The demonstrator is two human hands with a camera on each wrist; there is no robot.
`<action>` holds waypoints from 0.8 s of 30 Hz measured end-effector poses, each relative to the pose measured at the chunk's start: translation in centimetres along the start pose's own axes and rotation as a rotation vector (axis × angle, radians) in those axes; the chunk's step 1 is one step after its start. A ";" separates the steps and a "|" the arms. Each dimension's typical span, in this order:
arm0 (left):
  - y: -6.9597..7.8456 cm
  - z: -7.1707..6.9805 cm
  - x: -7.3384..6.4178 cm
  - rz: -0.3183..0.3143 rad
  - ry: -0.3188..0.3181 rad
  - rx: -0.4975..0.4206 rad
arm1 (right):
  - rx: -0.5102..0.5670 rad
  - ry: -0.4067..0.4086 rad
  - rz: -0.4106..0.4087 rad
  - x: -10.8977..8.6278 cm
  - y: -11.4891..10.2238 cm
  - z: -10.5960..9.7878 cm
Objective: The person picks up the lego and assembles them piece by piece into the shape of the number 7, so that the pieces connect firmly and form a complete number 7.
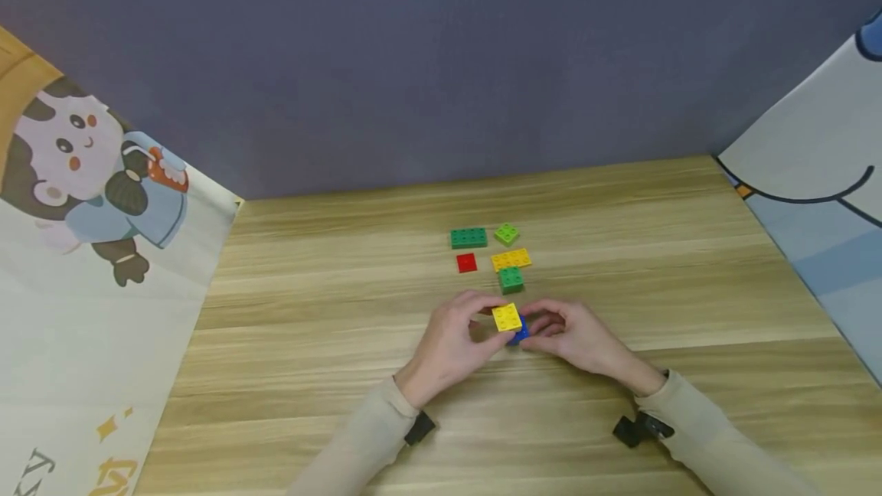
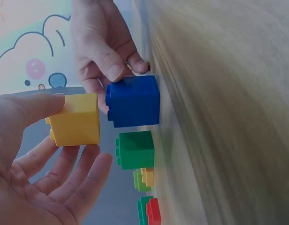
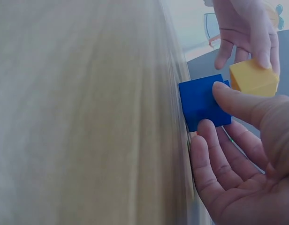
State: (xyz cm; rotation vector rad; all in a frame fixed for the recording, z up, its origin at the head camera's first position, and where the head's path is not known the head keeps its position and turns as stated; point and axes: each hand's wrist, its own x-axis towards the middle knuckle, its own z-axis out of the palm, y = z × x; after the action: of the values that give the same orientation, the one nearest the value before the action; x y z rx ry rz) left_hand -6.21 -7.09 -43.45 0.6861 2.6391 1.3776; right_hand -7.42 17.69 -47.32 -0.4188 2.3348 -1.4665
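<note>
My left hand pinches a square yellow toy brick between thumb and fingers. In the left wrist view that yellow brick is held up off the table, its studs turned away from the wood. Just below and to its right sits a blue brick, standing at the table surface. The thumb and fingers of my right hand hold the blue brick at its sides. A narrow gap separates the two bricks in the left wrist view, the yellow one offset above the blue studs.
Beyond the hands lies a green brick, close against a flat yellow plate. Behind are a red square plate, a dark green brick and a lime piece. A dark grey panel borders the wooden table's far edge.
</note>
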 end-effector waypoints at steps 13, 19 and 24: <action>-0.1 0.9 0.6 0.042 -0.037 0.036 | 0.007 -0.021 0.008 0.0 0.0 -0.2; 0.1 0.9 0.7 0.027 -0.063 0.043 | 0.024 -0.028 0.006 0.1 -0.1 -0.3; 0.2 0.6 0.8 0.000 -0.088 0.044 | 0.024 -0.029 0.009 0.1 -0.1 -0.3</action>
State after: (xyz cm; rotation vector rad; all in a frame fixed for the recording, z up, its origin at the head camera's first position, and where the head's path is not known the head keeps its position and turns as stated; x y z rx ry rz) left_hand -6.66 -6.24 -43.53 0.7339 2.6081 1.2622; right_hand -7.64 17.87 -47.13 -0.4199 2.2912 -1.4728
